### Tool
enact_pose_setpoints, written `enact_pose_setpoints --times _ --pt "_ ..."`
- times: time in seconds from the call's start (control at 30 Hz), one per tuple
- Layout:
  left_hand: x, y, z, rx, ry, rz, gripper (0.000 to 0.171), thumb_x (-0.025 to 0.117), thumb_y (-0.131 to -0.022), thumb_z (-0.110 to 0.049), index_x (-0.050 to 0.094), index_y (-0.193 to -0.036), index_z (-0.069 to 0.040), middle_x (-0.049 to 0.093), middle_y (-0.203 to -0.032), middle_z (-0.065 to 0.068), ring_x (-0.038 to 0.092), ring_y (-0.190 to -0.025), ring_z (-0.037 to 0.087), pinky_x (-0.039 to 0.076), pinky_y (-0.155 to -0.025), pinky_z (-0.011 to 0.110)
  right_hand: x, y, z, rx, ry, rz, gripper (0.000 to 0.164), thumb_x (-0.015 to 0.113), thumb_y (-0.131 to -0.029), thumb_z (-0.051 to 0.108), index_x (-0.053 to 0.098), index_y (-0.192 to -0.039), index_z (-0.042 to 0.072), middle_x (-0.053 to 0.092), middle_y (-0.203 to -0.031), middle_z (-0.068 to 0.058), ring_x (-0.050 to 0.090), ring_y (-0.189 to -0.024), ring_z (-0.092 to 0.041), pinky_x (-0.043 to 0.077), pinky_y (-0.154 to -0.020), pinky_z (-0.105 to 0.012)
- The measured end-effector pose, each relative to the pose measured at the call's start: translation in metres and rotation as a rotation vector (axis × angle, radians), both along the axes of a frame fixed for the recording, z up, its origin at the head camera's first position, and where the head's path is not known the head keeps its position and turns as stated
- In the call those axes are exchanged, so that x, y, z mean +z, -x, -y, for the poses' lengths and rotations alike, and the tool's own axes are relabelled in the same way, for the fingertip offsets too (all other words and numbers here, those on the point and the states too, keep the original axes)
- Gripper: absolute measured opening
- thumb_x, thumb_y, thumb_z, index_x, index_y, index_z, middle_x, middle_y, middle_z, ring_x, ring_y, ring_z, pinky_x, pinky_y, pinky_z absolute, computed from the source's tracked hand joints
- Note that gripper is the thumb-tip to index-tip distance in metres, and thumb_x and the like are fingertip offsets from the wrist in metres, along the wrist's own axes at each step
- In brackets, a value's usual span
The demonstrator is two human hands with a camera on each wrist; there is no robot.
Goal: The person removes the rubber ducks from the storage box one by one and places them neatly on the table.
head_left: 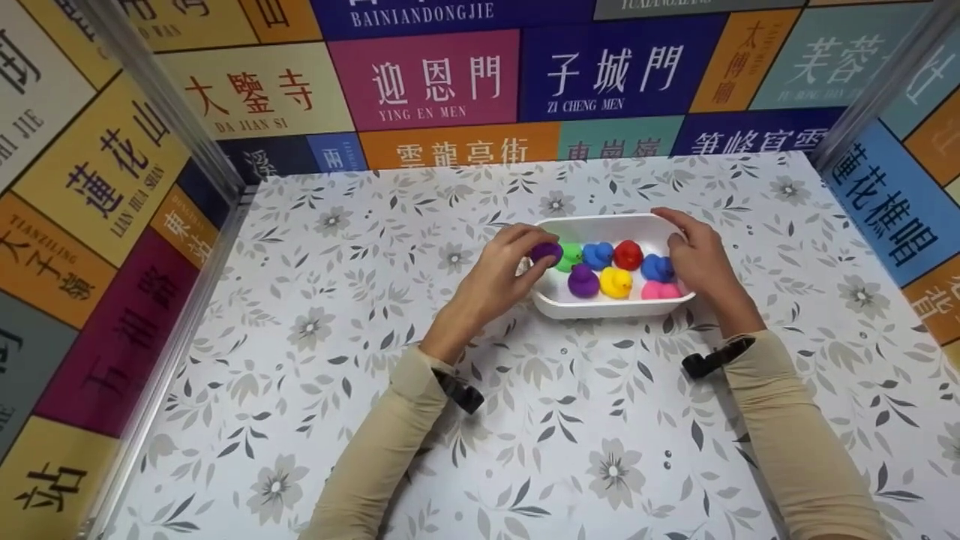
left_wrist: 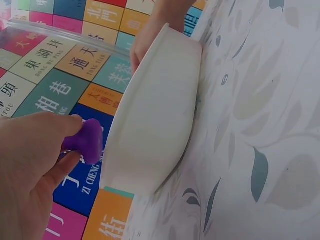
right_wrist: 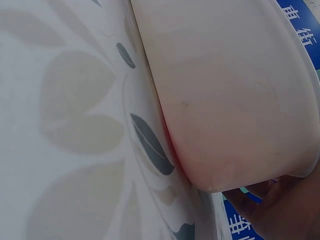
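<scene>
My left hand pinches a purple rubber duck between thumb and fingers at the left end of a white container. In the left wrist view that duck shows above the container's rim. My right hand grips the right end of the container; in the right wrist view its fingers reach round the outer wall. Inside lie several ducks: green, blue, red, purple, yellow, another blue and pink, the last partly hidden by the wall.
The container stands on a table covered with a white floral cloth. Panels with coloured lettered blocks rise behind and at both sides. A black strap device sits on the left wrist, another on the right.
</scene>
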State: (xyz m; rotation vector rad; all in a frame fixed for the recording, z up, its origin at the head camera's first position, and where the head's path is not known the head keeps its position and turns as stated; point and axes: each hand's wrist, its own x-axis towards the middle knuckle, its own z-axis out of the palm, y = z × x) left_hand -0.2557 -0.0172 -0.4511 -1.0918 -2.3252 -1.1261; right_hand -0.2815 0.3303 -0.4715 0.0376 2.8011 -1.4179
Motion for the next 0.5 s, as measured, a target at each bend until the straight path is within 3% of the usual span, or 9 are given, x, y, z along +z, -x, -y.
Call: enact_pose_setpoints --times 0.27,0.5 --pt "-0.001 -0.001 0.020 0.117 -0.036 -0.057 0.029 0.070 -0.107 -0.021 0.074 -0.133 -0.008 0.071 -0.130 0.008 0.064 -0.125 0.022 0.054 -0.109 0.032 0.000 -0.001 0.002 0.012 -0.011 0.005 0.059 0.034 -0.109 0.007 0.047 -0.165 0.022 0.045 -0.171 -0.015 0.041 -0.157 -0.041 0.028 -0.133 -0.062" --pt "-0.006 0.008 0.040 0.210 -0.040 -0.025 0.028 0.073 -0.105 -0.017 0.074 -0.131 -0.008 0.071 -0.131 0.009 0.064 -0.125 0.025 0.053 -0.112 0.033 0.002 -0.002 0.001 0.022 -0.040 -0.005 0.060 0.034 -0.109 0.005 0.045 -0.166 0.018 0.042 -0.172 -0.016 0.036 -0.160 -0.041 0.024 -0.134 -0.063"
